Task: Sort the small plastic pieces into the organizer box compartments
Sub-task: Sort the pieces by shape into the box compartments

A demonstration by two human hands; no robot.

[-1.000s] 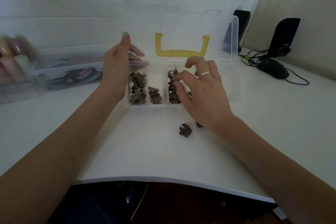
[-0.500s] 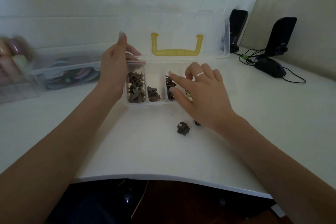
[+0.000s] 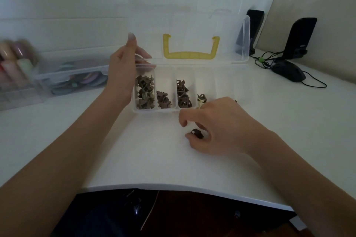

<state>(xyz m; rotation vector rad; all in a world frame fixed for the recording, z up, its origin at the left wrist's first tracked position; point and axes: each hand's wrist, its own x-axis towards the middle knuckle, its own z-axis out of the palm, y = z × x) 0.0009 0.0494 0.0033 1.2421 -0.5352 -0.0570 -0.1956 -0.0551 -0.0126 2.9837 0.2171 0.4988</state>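
Note:
A clear organizer box lies open on the white desk, its lid with a yellow handle standing up behind. Brown plastic pieces fill the first compartment, a few sit in the second, more in the third and one or two in the fourth. My left hand holds the box's left end, thumb up along the lid. My right hand is down on the desk in front of the box, fingers curled round a dark brown piece.
A second clear box with coloured contents and a blurred rack of pastel items stand at the left. At the right are a black mouse with its cable and two black speakers. The desk's front edge curves close to me.
My right hand has left the box's third compartment and dropped back to the desk, closing its fingers round the loose brown piece. My left hand has stayed at the box.

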